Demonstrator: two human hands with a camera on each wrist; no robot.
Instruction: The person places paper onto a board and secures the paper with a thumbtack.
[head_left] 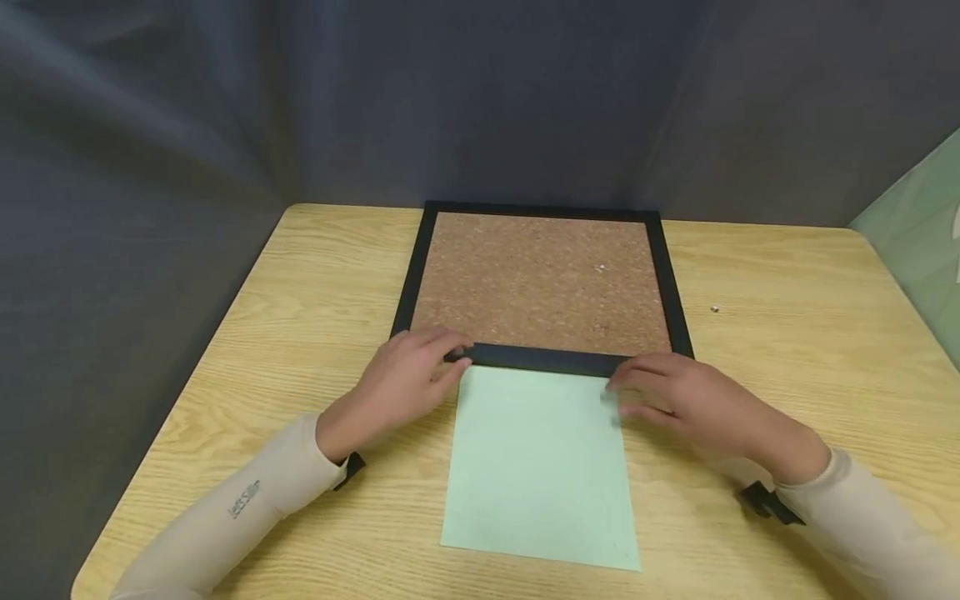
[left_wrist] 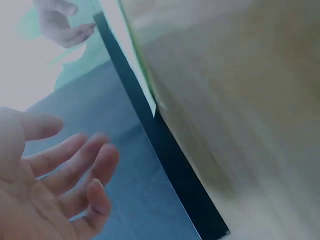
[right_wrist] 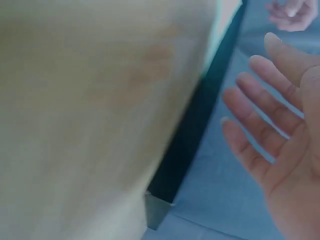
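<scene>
A cork board [head_left: 540, 279] in a black frame [head_left: 543, 358] lies flat at the back of the wooden table [head_left: 787, 350]. A pale green sheet of paper [head_left: 540, 462] lies in front of it, its top edge against the frame's near bar. My left hand [head_left: 420, 367] is at the sheet's top left corner, fingertips by the frame. My right hand [head_left: 660, 387] is at the top right corner. In the wrist views the left hand [left_wrist: 65, 175] and the right hand [right_wrist: 270, 125] show loosely spread fingers that hold nothing, beside the frame's black bar [left_wrist: 165, 145] [right_wrist: 195, 130].
A small pale pin [head_left: 601, 268] sits on the cork, and another small pale thing [head_left: 714, 309] lies on the table right of the frame. Dark grey curtains close off the back and left. Bare table lies on both sides of the board.
</scene>
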